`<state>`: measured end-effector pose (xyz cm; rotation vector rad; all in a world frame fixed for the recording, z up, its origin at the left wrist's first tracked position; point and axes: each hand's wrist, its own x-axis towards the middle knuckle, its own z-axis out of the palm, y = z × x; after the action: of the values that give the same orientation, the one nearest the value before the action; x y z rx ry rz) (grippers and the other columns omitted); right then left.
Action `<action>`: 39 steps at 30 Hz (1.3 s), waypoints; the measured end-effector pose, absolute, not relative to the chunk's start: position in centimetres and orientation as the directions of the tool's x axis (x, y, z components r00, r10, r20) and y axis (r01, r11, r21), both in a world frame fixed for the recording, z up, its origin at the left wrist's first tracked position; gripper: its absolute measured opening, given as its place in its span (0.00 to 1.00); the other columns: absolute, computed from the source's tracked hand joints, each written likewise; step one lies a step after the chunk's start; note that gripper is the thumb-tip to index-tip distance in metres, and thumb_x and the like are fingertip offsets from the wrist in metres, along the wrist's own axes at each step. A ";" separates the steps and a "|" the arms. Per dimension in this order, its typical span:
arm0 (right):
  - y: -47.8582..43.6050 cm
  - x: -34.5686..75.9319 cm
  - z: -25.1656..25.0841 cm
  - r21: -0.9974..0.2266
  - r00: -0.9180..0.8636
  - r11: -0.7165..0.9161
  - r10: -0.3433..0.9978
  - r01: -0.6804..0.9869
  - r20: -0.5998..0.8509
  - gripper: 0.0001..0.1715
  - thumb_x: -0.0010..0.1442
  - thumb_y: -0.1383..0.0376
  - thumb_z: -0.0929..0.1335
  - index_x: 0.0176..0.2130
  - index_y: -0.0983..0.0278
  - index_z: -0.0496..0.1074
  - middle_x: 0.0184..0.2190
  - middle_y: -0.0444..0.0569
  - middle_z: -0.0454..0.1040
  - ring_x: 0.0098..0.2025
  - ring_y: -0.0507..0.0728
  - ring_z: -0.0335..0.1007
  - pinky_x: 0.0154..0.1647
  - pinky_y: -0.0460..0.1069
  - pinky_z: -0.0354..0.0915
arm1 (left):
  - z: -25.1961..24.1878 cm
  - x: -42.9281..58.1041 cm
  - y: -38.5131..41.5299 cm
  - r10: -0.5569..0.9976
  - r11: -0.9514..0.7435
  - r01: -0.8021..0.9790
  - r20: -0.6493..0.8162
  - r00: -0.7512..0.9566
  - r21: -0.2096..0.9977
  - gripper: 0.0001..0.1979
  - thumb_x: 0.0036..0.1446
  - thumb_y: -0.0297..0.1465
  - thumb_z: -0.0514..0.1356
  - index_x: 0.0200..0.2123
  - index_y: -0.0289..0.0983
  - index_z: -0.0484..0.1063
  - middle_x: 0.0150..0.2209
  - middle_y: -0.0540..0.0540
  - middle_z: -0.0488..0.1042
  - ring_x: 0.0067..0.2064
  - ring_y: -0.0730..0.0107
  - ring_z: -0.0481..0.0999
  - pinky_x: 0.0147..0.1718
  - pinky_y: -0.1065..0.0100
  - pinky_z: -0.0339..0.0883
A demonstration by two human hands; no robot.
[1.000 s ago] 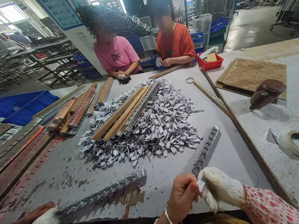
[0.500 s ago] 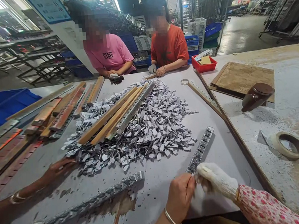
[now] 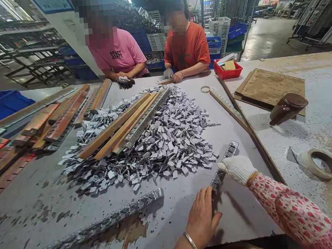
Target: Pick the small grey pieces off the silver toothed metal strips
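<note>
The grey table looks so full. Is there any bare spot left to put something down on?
Yes: bare table lies left of the long strip below the pile of small pieces, and also between the short strip and the table's right edge. The middle, under the pile and wooden slats, is crowded, as is the left side with stacked bars.

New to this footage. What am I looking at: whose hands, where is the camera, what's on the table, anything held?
There is no machine here: a person works bare-handed, and the single camera sits on their head, looking forward and down. Their left hand is bare with a bangle; their right hand wears a white knit glove. Both rest on a short silver-studded strip lying on the grey table; neither lifts it. Beyond lies a pile of small silver-grey pieces with wooden slats across it, and a longer studded strip nearer the left. A tape roll lies to the right. Two other people work at the far edge.
</note>
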<state>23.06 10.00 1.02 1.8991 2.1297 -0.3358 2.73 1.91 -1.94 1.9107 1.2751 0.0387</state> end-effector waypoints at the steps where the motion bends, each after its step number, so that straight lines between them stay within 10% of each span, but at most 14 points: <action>1: 10.1 22.9 1.1 0.013 -0.116 0.128 0.932 0.992 -0.343 0.29 0.70 0.52 0.55 0.37 0.65 0.75 0.34 0.55 0.76 0.39 0.65 0.75 0.35 0.53 0.63 | -1.9 2.7 1.9 0.782 -0.148 0.757 -0.393 0.483 0.636 0.35 0.54 0.29 0.55 0.66 0.31 0.52 0.61 0.39 0.58 0.61 0.59 0.56 0.65 0.57 0.51; 10: 10.4 23.1 -0.4 -0.032 -0.111 0.106 0.918 0.994 -0.380 0.31 0.70 0.51 0.54 0.37 0.66 0.75 0.32 0.56 0.75 0.37 0.59 0.74 0.37 0.49 0.61 | -1.8 1.8 2.2 0.753 -0.108 0.669 -0.379 0.537 0.735 0.36 0.53 0.29 0.57 0.65 0.32 0.52 0.61 0.39 0.57 0.62 0.59 0.56 0.64 0.58 0.50; 14: 9.6 23.2 -1.5 -0.058 -0.083 0.068 0.939 0.996 -0.334 0.31 0.70 0.50 0.53 0.36 0.65 0.73 0.31 0.55 0.74 0.36 0.59 0.73 0.36 0.48 0.60 | -2.4 0.0 5.1 0.812 0.021 0.547 -0.333 0.479 0.837 0.26 0.57 0.33 0.56 0.59 0.37 0.59 0.50 0.44 0.69 0.45 0.68 0.70 0.46 0.64 0.66; 20: 9.3 24.0 -1.0 -0.105 -0.094 0.061 0.933 0.993 -0.347 0.32 0.69 0.46 0.53 0.36 0.64 0.72 0.30 0.53 0.73 0.34 0.59 0.73 0.33 0.48 0.57 | -4.4 -2.1 10.5 0.980 -0.157 0.964 -0.091 0.180 0.216 0.13 0.58 0.30 0.58 0.46 0.33 0.68 0.46 0.41 0.69 0.48 0.56 0.70 0.45 0.60 0.65; 23: 8.9 25.2 0.4 -0.140 -0.081 0.036 0.941 0.989 -0.327 0.31 0.69 0.46 0.53 0.36 0.62 0.72 0.30 0.51 0.73 0.33 0.58 0.71 0.30 0.48 0.54 | -5.4 -2.7 11.4 0.981 -0.175 0.977 -0.060 0.183 0.120 0.12 0.62 0.34 0.53 0.43 0.34 0.70 0.42 0.41 0.71 0.45 0.56 0.72 0.41 0.60 0.65; 27: 7.7 25.4 1.6 -0.307 -0.119 0.064 0.980 0.950 -0.162 0.27 0.70 0.48 0.54 0.36 0.61 0.70 0.30 0.47 0.72 0.31 0.55 0.68 0.30 0.48 0.54 | -4.9 -4.0 10.7 1.000 -0.007 0.884 0.027 -0.006 0.468 0.17 0.64 0.33 0.45 0.39 0.32 0.72 0.37 0.40 0.74 0.40 0.63 0.73 0.39 0.64 0.63; 31: 7.3 21.9 2.0 -0.448 -0.386 0.449 0.894 0.773 0.229 0.14 0.64 0.61 0.64 0.48 0.62 0.69 0.44 0.50 0.72 0.41 0.55 0.68 0.40 0.49 0.62 | -2.1 -3.6 8.6 0.972 0.232 0.314 -0.209 -0.105 0.921 0.18 0.55 0.43 0.53 0.32 0.31 0.68 0.25 0.48 0.68 0.26 0.74 0.66 0.28 0.71 0.59; 35: 7.0 18.0 2.1 -0.408 -0.591 0.684 0.729 0.605 0.346 0.11 0.60 0.67 0.63 0.43 0.64 0.71 0.38 0.50 0.71 0.37 0.54 0.65 0.36 0.48 0.58 | 0.8 -1.8 5.6 0.919 0.385 -0.057 -0.377 0.116 0.921 0.20 0.50 0.44 0.60 0.32 0.31 0.65 0.22 0.53 0.62 0.23 0.81 0.59 0.25 0.73 0.53; 39: 5.8 17.1 1.7 -0.656 -0.496 0.538 0.824 0.529 0.275 0.16 0.68 0.57 0.60 0.37 0.64 0.70 0.30 0.46 0.68 0.31 0.52 0.60 0.33 0.48 0.55 | 2.3 -1.3 3.4 0.950 0.290 0.006 -0.288 0.122 0.957 0.25 0.53 0.46 0.60 0.45 0.31 0.68 0.29 0.50 0.65 0.28 0.78 0.62 0.31 0.72 0.58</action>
<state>17.06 5.79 1.66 1.5951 3.2273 -0.9859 -1.34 3.35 2.35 1.0383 1.2366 0.9108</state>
